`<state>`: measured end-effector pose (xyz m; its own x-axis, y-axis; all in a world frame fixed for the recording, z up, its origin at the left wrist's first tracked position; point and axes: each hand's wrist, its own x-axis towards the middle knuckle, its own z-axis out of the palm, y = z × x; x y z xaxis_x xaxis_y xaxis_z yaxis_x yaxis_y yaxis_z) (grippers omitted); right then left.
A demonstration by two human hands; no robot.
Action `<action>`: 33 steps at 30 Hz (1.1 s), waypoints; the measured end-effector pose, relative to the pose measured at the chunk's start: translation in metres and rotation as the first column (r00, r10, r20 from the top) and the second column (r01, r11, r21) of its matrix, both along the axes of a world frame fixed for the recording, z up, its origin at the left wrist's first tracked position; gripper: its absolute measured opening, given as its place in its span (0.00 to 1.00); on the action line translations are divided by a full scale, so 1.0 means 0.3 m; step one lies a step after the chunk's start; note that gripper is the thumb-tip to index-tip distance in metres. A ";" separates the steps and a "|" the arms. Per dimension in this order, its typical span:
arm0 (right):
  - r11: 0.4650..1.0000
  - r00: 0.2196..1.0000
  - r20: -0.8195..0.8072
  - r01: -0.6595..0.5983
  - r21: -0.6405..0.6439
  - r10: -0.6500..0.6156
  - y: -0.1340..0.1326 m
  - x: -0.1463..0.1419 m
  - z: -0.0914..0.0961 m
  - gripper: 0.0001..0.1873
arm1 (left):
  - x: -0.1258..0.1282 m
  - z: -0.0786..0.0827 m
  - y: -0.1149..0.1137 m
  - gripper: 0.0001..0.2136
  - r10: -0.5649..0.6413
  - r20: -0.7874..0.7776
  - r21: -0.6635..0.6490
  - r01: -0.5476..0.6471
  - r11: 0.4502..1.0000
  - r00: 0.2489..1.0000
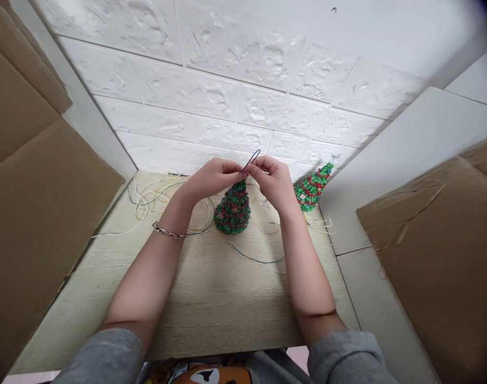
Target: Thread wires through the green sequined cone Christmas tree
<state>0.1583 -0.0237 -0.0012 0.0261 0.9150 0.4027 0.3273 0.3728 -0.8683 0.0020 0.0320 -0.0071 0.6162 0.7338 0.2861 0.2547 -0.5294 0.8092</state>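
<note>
The left hand [217, 176] and the right hand [273, 181] were pinched together on a thin, dark loop of cord [253, 159], just above the tip of a cone-shaped tree [232, 210] with bumpy, glittery green sides and red strands. Both arms [151, 277] reached forward, wrists bent inward. The tree stood on a pale wood-grain table [227, 298], beside loosely coiled wires [163, 185], before a white wall [231, 90] with a raised brick pattern.

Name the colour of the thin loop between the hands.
The loop is dark purplish blue; head view.
</note>
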 end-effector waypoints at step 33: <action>1.000 0.974 0.227 0.008 -0.021 -0.003 -0.012 0.007 0.002 0.07 | -0.040 0.014 0.007 0.15 -0.126 -0.116 -0.110 0.114 0.987 0.985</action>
